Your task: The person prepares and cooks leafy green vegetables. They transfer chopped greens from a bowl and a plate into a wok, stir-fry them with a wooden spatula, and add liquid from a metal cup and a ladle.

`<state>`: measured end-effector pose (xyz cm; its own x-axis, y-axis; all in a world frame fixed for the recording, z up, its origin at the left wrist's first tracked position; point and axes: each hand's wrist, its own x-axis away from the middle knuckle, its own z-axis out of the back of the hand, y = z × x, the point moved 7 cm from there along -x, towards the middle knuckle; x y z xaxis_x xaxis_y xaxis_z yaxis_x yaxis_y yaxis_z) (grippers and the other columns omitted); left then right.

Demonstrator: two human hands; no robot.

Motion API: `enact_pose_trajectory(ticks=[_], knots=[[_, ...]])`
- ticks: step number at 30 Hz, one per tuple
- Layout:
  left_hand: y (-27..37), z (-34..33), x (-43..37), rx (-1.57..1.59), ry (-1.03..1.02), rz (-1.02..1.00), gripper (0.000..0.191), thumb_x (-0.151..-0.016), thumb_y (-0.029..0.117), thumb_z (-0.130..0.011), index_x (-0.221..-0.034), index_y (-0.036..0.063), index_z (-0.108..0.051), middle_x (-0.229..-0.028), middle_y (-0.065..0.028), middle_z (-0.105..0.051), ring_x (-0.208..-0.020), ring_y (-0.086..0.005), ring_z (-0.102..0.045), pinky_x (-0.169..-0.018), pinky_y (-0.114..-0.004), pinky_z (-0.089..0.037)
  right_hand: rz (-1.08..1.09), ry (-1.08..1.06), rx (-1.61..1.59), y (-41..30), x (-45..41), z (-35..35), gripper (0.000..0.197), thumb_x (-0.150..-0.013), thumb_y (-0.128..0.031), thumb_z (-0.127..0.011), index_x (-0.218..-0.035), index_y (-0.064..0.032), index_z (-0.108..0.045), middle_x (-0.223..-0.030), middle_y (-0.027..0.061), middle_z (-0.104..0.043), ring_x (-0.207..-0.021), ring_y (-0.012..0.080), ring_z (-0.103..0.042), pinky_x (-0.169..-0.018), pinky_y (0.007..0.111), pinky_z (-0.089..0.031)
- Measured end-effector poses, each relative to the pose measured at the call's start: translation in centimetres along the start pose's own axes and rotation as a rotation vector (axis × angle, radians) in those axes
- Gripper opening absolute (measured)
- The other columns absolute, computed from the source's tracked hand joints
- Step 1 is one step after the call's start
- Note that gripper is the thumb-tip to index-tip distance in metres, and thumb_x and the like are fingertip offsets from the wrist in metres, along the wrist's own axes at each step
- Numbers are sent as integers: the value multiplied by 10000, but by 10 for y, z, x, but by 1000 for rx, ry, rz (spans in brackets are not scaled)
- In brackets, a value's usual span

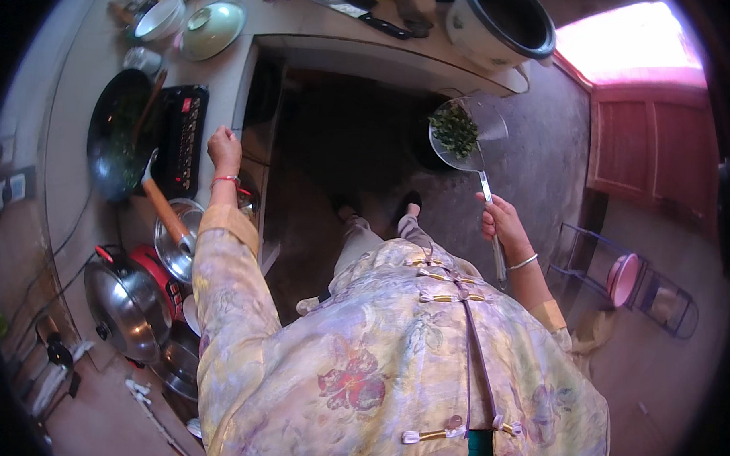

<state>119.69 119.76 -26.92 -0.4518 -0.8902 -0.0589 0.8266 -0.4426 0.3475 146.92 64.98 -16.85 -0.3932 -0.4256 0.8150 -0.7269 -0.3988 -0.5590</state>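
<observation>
My right hand (506, 224) grips the metal handle of a wire-mesh strainer (485, 184). Chopped green leaves (454, 129) lie in its bowl, held out over the dark floor. My left hand (225, 149) is curled into a fist at the counter edge, with nothing visible in it. Beside it is a black induction cooker (187, 144) with lit marks on its panel. A dark wok (102, 168) sits over the cooker, its wood-covered handle (166, 211) pointing towards me. Dim greens (123, 137) and a brown wooden utensil (148, 109) are in the wok.
A lidded steel pot (132, 302) and a glass lid (179, 258) stand near my left arm. A pale lid (213, 31) and a white bowl (160, 18) are farther along the counter. A knife (385, 26) lies near a rice cooker (479, 31). A pink basin (622, 279) is at right.
</observation>
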Motion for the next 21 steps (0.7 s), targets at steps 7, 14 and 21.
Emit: enact_pose_trajectory(ticks=[7,14,21], knots=[[270,-2,59,633,-354,-196,99,-804,144,-621,-825,58,-665,-786,-140,-654,-738,-265,-652,-655,-346,-512,-2,7,-85,-3,17,21,236,-964,-122,-403,-1173,-59,-495,-582,-46,-399,-426,53,-352,-388,217,-311],[487,-52,168,651,-473,-914,193,-701,31,-665,-889,74,-669,-951,-92,-612,-947,-286,-551,-823,-362,-475,45,-48,-98,-20,42,60,254,-967,-117,-416,-1196,-40,-491,-577,-46,-399,-422,47,-354,-381,206,-320],[498,-124,161,946,-713,-207,332,-776,137,-690,-1060,10,-573,-1047,-124,-600,-812,-203,-619,-714,-317,-505,80,-123,-118,-50,67,127,251,-971,-118,-415,-1194,-28,-488,-578,-39,-402,-422,47,-358,-385,200,-323]])
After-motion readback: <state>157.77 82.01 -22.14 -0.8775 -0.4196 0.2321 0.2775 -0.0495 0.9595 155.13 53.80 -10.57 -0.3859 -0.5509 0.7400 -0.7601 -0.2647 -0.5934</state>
